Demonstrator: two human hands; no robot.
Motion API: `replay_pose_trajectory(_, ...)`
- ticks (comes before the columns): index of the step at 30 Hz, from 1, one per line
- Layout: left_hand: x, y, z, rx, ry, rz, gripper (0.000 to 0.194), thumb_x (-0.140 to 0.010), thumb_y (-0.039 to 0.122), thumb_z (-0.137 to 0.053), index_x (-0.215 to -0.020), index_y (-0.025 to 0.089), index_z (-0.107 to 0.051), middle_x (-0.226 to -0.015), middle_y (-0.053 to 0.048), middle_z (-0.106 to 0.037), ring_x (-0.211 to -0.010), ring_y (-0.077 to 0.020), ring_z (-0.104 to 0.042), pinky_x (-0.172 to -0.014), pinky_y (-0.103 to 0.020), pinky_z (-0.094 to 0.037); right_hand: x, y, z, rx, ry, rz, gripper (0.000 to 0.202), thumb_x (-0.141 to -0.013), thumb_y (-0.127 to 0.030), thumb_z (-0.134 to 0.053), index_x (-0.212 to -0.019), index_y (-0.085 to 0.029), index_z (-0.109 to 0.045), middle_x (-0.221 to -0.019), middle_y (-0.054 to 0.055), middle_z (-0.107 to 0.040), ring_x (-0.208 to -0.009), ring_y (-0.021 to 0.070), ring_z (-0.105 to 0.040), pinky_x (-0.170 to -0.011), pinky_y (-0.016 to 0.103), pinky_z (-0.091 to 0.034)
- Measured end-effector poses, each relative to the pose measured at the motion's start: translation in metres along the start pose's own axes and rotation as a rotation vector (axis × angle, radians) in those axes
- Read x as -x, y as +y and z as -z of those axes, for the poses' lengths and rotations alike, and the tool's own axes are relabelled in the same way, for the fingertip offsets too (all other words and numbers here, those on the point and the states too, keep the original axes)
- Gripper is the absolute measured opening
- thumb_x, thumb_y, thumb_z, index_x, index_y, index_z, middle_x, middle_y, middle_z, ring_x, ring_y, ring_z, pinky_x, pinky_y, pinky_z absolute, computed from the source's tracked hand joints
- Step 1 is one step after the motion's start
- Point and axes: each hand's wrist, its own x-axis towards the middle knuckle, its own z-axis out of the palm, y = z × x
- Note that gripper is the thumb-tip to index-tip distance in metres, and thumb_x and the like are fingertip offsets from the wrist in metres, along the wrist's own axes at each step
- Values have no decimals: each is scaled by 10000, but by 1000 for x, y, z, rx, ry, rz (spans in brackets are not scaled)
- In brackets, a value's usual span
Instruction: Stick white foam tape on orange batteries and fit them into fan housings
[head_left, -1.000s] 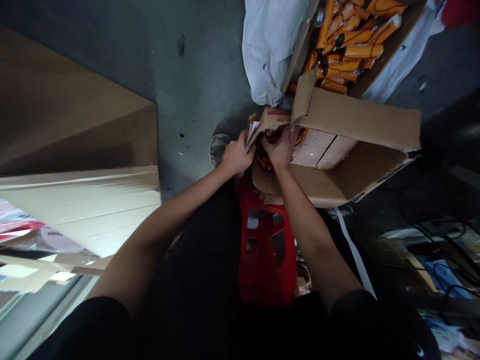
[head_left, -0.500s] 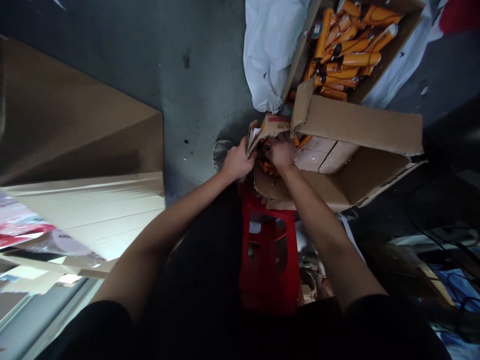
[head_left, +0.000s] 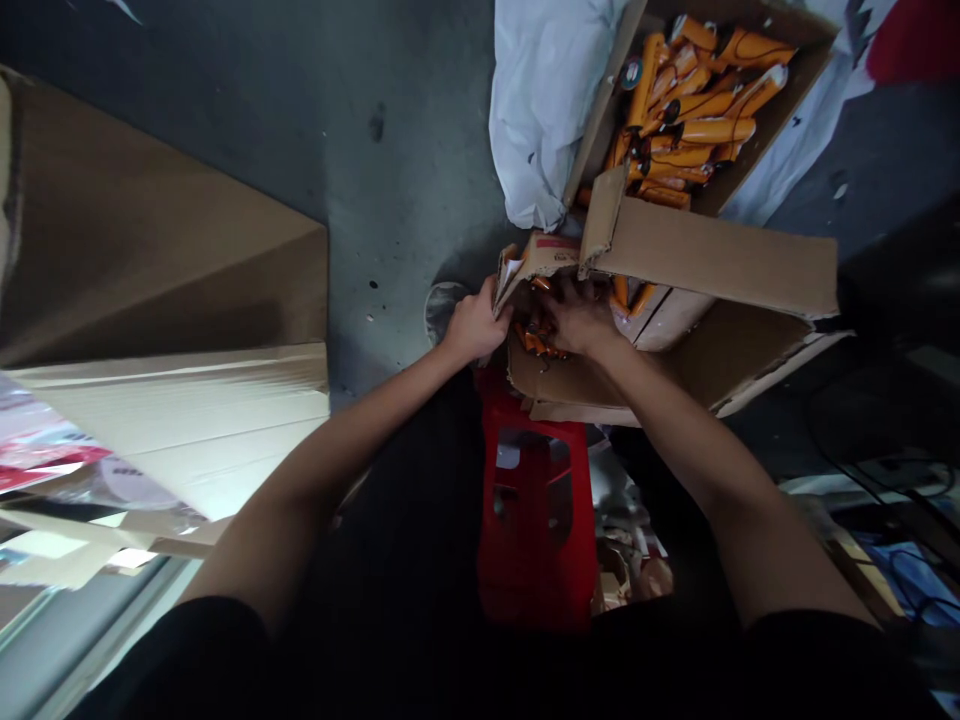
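My left hand (head_left: 475, 322) grips the torn left edge of an open cardboard box (head_left: 720, 255), its fingers wrapped round the flap. Inside the same box is my right hand (head_left: 580, 318), its fingers spread over small orange pieces (head_left: 538, 340) near the left end. Two longer orange pieces (head_left: 631, 298) lie just right of that hand, on the pale box bottom. Shadow hides some of the right fingertips. Above stands a second cardboard box (head_left: 780, 125) full of orange cylinders (head_left: 701, 105) with dark wires.
A red plastic stool (head_left: 536, 580) is below the open box. White sheeting (head_left: 536, 110) lies beside the upper box. A large cardboard carton (head_left: 172, 240) stands at the left. A round container (head_left: 439, 310) sits by my left hand, and cables (head_left: 885, 480) run at the right.
My right hand has moved right inside the box and its fingers have spread, uncovering more small orange pieces. My left hand stays on the box edge.
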Motion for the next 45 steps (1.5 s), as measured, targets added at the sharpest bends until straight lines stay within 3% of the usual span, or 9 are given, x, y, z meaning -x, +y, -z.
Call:
replay_pose_trajectory(4, -1, -1, 0, 12, 10, -3, 599, -987, 355, -541, -1547, 159, -459, -1271, -170, -749, -1178, -386, -723, -1029, -505, -561, -2, -10, -5, 89, -20, 145, 637, -874, -321, -762, -1496, -324, -623, -1736, 160, -281, -1505, 573, -265, -1078, 870, -279)
replay_pose_trajectory(9, -1, -1, 0, 17, 10, 28, 582, -984, 366, -557, -1531, 184, -478, -1241, -156, -762, -1177, -381, -725, -1033, -498, -558, -11, -9, -3, 174, -104, 265, 841, -729, -301, -929, -1501, -388, -608, -1771, 120, -228, -1528, 587, -205, -1019, 879, -350)
replay_pose_trajectory(15, 0, -2, 1, 23, 11, 18, 595, -996, 371, -558, -1544, 159, -462, -1257, -169, -753, -1171, -365, -725, -1031, -487, -561, -14, 9, -4, 282, -72, 507, 790, -763, -285, -904, -1493, -339, -607, -1710, 100, -380, -1481, 510, -309, -1004, 756, -456)
replay_pose_trajectory(19, -1, -3, 1, 40, 3, 6, 582, -994, 366, -559, -1528, 154, -473, -1273, -162, -749, -1175, -354, -720, -1038, -477, -555, -17, 19, -4, 222, -42, 581, 573, -849, -389, -830, -1401, -324, -689, -1589, 107, -537, -1440, 502, -342, -990, 686, -458)
replay_pose_trajectory(26, -2, -7, -5, 37, 35, -23, 589, -972, 369, -543, -1525, 176, -479, -1246, -150, -761, -1165, -374, -725, -1023, -497, -568, -21, 15, 0, 65, -45, 494, 434, -1022, -488, -611, -1366, -250, -727, -1585, 93, -555, -1426, 452, -399, -1105, 628, -411)
replay_pose_trajectory(30, -3, -7, -5, 25, 30, -29, 594, -967, 363, -544, -1525, 172, -478, -1269, -154, -752, -1181, -374, -720, -1042, -501, -561, -23, -5, -6, 81, -77, 320, 614, -890, -496, -777, -1464, -319, -652, -1701, 108, -393, -1482, 544, -298, -1060, 744, -416)
replay_pose_trajectory(33, -2, -5, -2, 7, 25, -13, 603, -972, 373, -537, -1530, 157, -472, -1260, -166, -753, -1179, -383, -720, -1036, -507, -562, -17, -20, -14, 108, -106, 319, 572, -856, -461, -806, -1398, -311, -705, -1714, 104, -368, -1510, 578, -233, -1057, 824, -367)
replay_pose_trajectory(38, -2, -4, 1, 21, 7, 0, 606, -974, 379, -539, -1530, 146, -475, -1242, -176, -757, -1175, -385, -723, -1027, -501, -563, 4, -26, -27, 81, 67, 360, 574, -903, -328, -694, -1473, -287, -639, -1691, 132, -395, -1509, 557, -262, -1091, 870, -269)
replay_pose_trajectory(45, -2, -5, -2, 25, 21, -16, 584, -974, 365, -535, -1522, 172, -479, -1249, -147, -762, -1174, -364, -724, -1027, -474, -562, -2, -24, -30, -51, 132, 284, 570, -983, -485, -576, -1491, -231, -621, -1623, 169, -478, -1469, 550, -287, -1075, 851, -281)
